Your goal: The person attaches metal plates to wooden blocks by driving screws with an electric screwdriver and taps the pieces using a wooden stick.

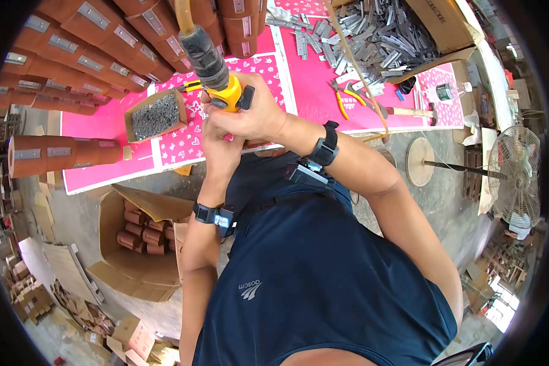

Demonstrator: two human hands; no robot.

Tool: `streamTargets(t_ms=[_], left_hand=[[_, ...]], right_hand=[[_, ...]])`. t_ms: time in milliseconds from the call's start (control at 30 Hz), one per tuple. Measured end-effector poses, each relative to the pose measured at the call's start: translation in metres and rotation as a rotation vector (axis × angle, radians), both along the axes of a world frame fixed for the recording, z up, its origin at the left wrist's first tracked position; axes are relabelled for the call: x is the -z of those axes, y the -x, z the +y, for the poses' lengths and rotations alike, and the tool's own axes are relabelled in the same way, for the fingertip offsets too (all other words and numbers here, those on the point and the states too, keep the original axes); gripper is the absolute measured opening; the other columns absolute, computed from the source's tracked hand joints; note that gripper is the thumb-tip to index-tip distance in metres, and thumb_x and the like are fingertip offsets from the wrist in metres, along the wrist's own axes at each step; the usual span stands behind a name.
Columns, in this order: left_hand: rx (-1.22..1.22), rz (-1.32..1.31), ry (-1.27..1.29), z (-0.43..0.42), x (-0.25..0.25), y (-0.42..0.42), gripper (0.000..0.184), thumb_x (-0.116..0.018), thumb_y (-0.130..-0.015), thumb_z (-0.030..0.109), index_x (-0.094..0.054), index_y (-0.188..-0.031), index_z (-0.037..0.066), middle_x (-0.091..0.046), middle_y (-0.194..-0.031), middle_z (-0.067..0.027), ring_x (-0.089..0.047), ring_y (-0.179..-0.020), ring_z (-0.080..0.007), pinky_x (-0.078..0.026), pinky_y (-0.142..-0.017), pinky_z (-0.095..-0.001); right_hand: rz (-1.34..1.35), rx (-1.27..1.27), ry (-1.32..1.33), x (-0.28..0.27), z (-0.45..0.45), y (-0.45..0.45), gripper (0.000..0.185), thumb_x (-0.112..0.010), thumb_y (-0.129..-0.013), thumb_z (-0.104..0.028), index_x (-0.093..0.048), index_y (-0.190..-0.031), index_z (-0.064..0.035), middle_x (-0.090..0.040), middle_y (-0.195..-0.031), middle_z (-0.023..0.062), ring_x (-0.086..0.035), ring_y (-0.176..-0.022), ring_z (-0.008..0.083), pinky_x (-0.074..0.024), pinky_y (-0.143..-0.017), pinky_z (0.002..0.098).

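My right hand [256,110] is wrapped round a yellow and black power tool [225,91], whose hose or cord runs up out of view. Close below it, my left hand [221,149] has its fingers curled near the tool; what it holds, if anything, is hidden. A small carton of screws or nails [155,117] sits on the pink patterned table cover [110,161], left of my hands. Reddish-brown cylinders with metal plates [61,43] stand in rows at the upper left. One more cylinder [64,154] lies at the table's left edge.
Metal strips [372,33] fill a carton at the upper right. Yellow-handled pliers [342,100] and a hammer [411,112] lie below it. An open box [113,244] of brown parts is on the floor. A fan [513,174] stands at the right.
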State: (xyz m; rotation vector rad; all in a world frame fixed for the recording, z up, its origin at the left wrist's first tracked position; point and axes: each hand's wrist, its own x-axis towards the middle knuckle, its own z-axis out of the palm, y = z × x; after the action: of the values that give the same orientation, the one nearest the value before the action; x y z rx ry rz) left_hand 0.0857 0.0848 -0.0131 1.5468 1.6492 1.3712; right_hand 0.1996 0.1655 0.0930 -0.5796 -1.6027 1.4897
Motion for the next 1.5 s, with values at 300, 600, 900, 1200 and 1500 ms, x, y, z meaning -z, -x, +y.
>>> streamTargets(t_ms=[300, 600, 900, 1200, 1500], left_hand=[[-0.031, -0.192, 0.028, -0.001, -0.01, -0.009, 0.04, -0.08, -0.083, 0.009, -0.063, -0.118, 0.002, -0.066, -0.116, -0.0118, -0.061, -0.114, -0.0305, -0.047, -0.1, -0.0422], [0.384, -0.221, 0.261, 0.004, 0.026, 0.018, 0.074, -0.093, -0.064, 0.013, -0.056, -0.128, 0.002, -0.061, -0.124, -0.0119, -0.061, -0.118, -0.029, -0.048, -0.103, -0.0417], [0.471, -0.223, 0.245, 0.017, -0.024, 0.014, 0.076, -0.095, -0.058, 0.015, -0.061, -0.125, 0.001, -0.065, -0.125, -0.0135, -0.061, -0.12, -0.0311, -0.047, -0.106, -0.0428], [0.342, -0.093, 0.082, 0.004, -0.009, 0.007, 0.068, -0.088, -0.068, 0.019, -0.059, -0.127, 0.003, -0.059, -0.124, -0.0172, -0.054, -0.123, -0.0386, -0.046, -0.103, -0.047], [0.084, 0.058, 0.008, 0.002, -0.017, -0.007, 0.028, -0.078, -0.081, 0.012, -0.07, -0.106, 0.001, -0.064, -0.116, -0.0201, -0.06, -0.112, -0.0408, -0.05, -0.096, -0.0469]], right_hand=[[-0.13, -0.007, -0.142, 0.002, 0.001, 0.001, 0.024, -0.074, -0.079, -0.006, -0.068, -0.101, -0.0005, -0.071, -0.089, 0.0039, -0.066, -0.082, 0.0091, -0.0557, -0.077, 0.0291], [-0.034, -0.039, 0.003, 0.0, -0.001, 0.002, 0.02, -0.072, -0.081, -0.003, -0.069, -0.101, -0.0004, -0.072, -0.091, 0.0038, -0.067, -0.085, 0.0098, -0.0567, -0.081, 0.0295], [-0.086, -0.054, -0.041, 0.003, 0.001, -0.008, 0.023, -0.07, -0.082, 0.0, -0.066, -0.105, 0.0006, -0.071, -0.094, 0.0056, -0.069, -0.088, 0.0132, -0.0573, -0.083, 0.0319], [-0.021, 0.006, 0.019, 0.002, 0.0, -0.012, 0.022, -0.075, -0.079, -0.009, -0.067, -0.098, -0.0019, -0.07, -0.085, 0.0033, -0.064, -0.079, 0.0082, -0.0543, -0.074, 0.0281], [0.036, 0.012, 0.059, 0.004, 0.0, -0.014, 0.022, -0.074, -0.078, -0.007, -0.067, -0.098, -0.0014, -0.07, -0.085, 0.0024, -0.064, -0.078, 0.0082, -0.0547, -0.074, 0.028]])
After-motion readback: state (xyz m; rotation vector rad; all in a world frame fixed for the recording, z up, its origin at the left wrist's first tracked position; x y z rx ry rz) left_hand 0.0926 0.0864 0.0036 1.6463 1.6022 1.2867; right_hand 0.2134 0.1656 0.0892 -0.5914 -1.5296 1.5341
